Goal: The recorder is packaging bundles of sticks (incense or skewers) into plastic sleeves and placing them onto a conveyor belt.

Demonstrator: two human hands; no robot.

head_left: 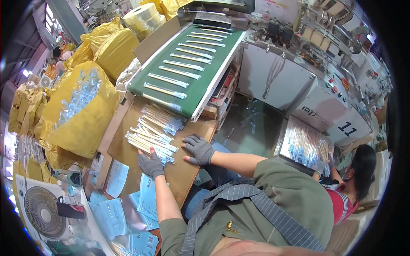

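Head view, sole view. Your wrapped sticks (149,135) lie in a loose pile on the brown table (179,181), just below the near end of the green belt (198,87); pale shafts, clear film, blue-marked ends mostly toward the right. More of the same, the packets on the belt (174,80), lie crosswise in a spaced row.

Grip: your left hand (150,164), gloved with bare fingertips, is at the near edge of the pile, thumb and forefinger apart, fingertips at the packets; no packet seen clamped. Your right hand (199,150), gloved likewise, is spread palm-down on the table just right of the pile; nothing seen in it.

Handling, judged: each packet light and fairly stiff, likely wood-cored; film probably slick, so a stack would tend to slide and fan. Wrapper ends look soft and could crumple or tear. Best hold for you: around mid-shaft, several together, fingers across the bundle; square the ends with light palm pressure. Avoid pinching by the film alone.

Nearby: blue printed sleeves (112,216), left of your left forearm.
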